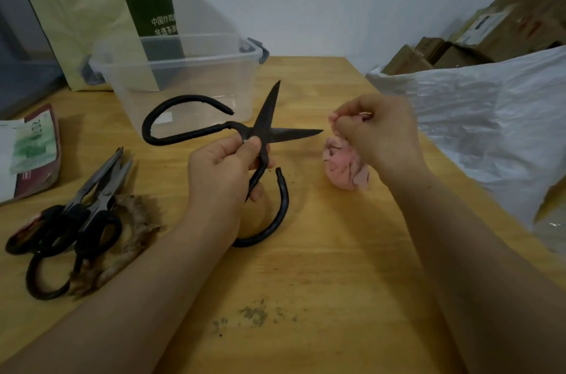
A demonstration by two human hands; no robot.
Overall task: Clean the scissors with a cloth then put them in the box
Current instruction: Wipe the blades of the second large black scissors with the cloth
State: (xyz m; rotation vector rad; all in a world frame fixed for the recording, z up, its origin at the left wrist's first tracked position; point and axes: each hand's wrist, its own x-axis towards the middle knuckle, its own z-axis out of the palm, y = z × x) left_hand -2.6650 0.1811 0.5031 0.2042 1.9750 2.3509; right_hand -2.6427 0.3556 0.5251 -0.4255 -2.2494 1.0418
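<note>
My left hand [219, 173] grips a pair of large black iron scissors [269, 119] near the pivot, above the middle of the wooden table. Their blades are spread wide apart, one pointing up and one pointing right. My right hand [376, 131] is closed on a crumpled pink cloth [344, 168], just right of the blade tip and not touching it. The cloth bunch hangs down to the table. A clear plastic box [183, 79] with grey latches stands open behind the scissors, with nothing visible inside.
Several other scissors [76, 220] lie in a pile at the left, on a frayed brown scrap. A red and green packet [30, 156] sits at the far left. A paper bag [92, 6] stands behind the box. White plastic sheeting [490, 122] covers the right edge. Dark crumbs [254, 314] lie near me.
</note>
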